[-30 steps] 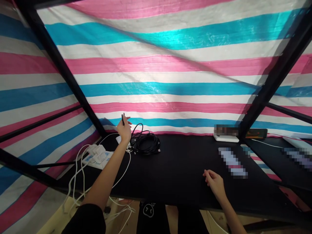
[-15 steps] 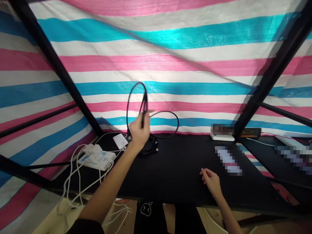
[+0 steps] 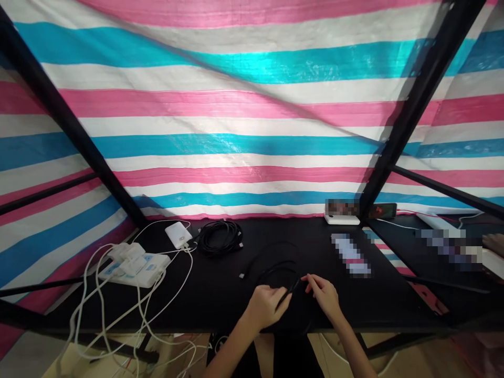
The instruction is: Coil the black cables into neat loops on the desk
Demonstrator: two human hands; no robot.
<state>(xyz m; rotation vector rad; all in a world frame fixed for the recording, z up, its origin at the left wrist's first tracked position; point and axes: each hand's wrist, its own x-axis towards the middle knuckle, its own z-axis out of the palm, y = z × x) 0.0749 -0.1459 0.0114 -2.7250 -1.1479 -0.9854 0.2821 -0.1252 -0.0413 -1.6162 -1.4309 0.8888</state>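
Note:
My left hand (image 3: 269, 305) is closed around a bundled black cable (image 3: 293, 286) low over the front of the black table (image 3: 197, 294). Loops of this cable spread behind the hand, and a connector (image 3: 241, 275) at one end lies to the left. At the bundle's right end, the fingertips of my right hand (image 3: 325, 297) are pinched together on the cable; the exact grip is partly hidden. Farther back on the left lies a pile of coiled black cables (image 3: 205, 247) with connector ends showing, which neither hand touches.
A white power strip (image 3: 155, 270) with plugs and tangled white cords fills the left side, beside a white power bank (image 3: 178, 234). On the right lie a blurred-out phone (image 3: 350, 255) and a white box-like device (image 3: 342, 219). Another person's hand (image 3: 493, 243) shows at the far right.
My left hand has brought the black cable down from above the coil pile, toward me and right. My right hand has shifted slightly left to meet it. The view has turned a little right.

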